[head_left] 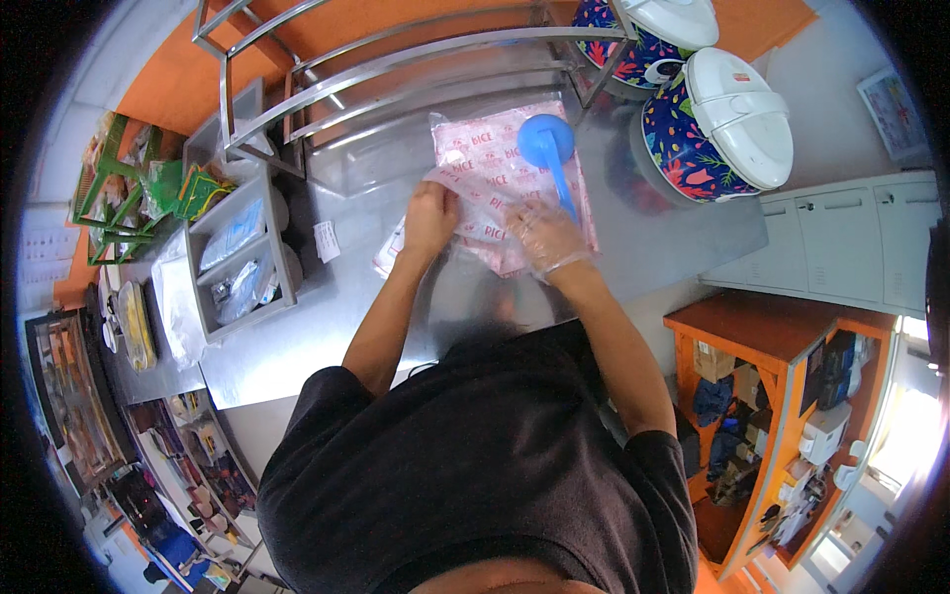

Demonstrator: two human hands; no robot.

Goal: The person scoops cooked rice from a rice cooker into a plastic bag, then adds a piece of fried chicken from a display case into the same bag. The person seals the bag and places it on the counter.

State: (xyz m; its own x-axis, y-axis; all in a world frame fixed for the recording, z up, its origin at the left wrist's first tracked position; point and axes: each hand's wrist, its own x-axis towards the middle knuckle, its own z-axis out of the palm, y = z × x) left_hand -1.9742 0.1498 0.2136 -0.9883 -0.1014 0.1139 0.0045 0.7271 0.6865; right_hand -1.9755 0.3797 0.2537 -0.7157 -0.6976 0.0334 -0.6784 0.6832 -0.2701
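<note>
My left hand (430, 219) is bare and pinches the raised left edge of a thin wrapping sheet (475, 197) with red print. On my right hand (549, 237) is a clear plastic glove, and its fingers hold the right side of that same sheet. Beneath lies a pile of similar pink-white printed wrappers (467, 137) on the steel table (356, 200). A blue plastic ladle (546, 139) rests on the pile, round bowl away from me, its handle running towards my right hand. A folded printed piece (389, 249) sits just left of my left wrist.
Two insulated rice containers with white lids (738, 122) stand at the far right. A metal tube rack (415, 63) spans the back. To the left are a grey divided bin (241, 256) of plastic packets, a paper slip (326, 241) and green baskets (111, 189). An orange cabinet (772, 327) is at right.
</note>
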